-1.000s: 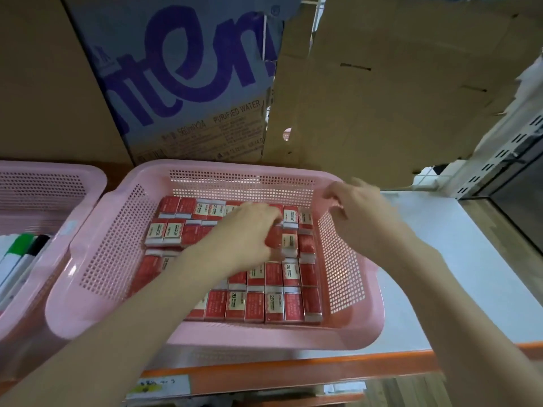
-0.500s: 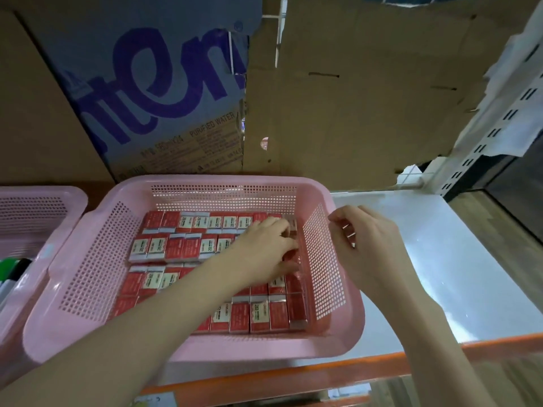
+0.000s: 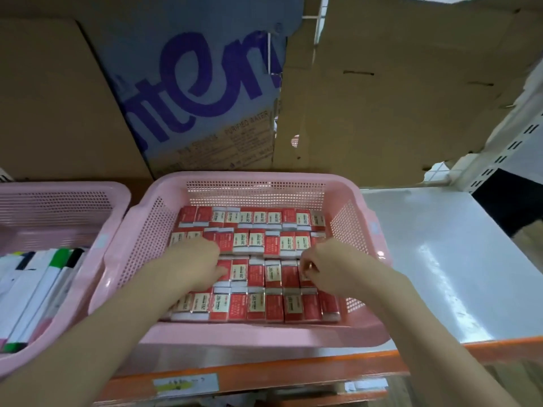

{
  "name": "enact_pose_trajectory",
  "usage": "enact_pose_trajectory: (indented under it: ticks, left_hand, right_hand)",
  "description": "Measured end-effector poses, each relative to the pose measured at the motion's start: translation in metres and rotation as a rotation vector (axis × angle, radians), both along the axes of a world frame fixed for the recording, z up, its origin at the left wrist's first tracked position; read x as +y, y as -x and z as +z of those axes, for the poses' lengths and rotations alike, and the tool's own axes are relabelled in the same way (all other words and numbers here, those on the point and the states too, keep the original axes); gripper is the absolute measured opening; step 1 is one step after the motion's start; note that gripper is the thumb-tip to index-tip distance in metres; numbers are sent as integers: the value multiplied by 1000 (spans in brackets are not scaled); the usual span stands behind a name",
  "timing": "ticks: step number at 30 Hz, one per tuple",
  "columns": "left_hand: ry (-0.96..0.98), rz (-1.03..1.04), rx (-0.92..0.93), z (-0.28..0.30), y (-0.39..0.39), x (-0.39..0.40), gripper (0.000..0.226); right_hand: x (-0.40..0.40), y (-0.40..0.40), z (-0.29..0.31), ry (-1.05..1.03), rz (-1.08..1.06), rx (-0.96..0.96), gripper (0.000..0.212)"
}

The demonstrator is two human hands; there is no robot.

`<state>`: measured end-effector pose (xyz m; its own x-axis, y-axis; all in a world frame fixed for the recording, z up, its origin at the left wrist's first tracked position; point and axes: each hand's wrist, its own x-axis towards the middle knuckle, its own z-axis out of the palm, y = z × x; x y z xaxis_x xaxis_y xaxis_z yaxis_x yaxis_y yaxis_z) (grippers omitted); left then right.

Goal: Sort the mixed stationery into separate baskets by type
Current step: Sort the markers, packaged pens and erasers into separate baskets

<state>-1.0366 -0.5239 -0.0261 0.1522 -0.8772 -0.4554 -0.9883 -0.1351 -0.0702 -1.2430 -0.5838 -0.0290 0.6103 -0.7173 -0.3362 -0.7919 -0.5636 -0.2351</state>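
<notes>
The right hand (image 3: 324, 270), which was outside the basket's right wall 0.5 s ago, is now inside the basket (image 3: 258, 179), low over the third row of erasers (image 3: 258, 273). The left hand (image 3: 195, 267) has shifted from the right side toward the left-middle rows. Both hands rest on the erasers with fingers bent down; whether either pinches one I cannot tell. The erasers, in 4 packed rows, look small, light and firm in slick sleeves, best pinched by the long sides. A second basket (image 3: 58, 190) of markers (image 3: 44, 283) sits left, on the shelf (image 3: 440, 259).
</notes>
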Motion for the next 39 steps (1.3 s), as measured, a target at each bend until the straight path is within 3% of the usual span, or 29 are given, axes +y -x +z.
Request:
enact_pose_trajectory:
  ticks: [5, 11, 14, 17, 24, 30, 39]
  left_hand:
    - [40, 40, 20, -17, -11, 13, 41]
    - [29, -17, 37, -15, -13, 21, 37]
    - [23, -31, 72, -15, -18, 23, 41]
    - [49, -45, 106, -15, -22, 26, 47]
    - [41, -37, 161, -9, -22, 38, 66]
    - [49, -13, 197, -10, -22, 45, 70]
    - [88, -96, 217, -12, -27, 47, 63]
  right_hand:
    - [6, -17, -4, 5, 33, -17, 34]
    - [17, -16, -4, -8, 24, 10, 51]
    - [20, -12, 5, -95, -55, -51, 43]
    - [26, -6, 10, -36, -175, -60, 27]
    - [39, -13, 2, -32, -323, 131, 37]
    - [35, -16, -2, -89, -434, 82, 44]
    - [45, -24, 3, 10, -538, -34, 32]
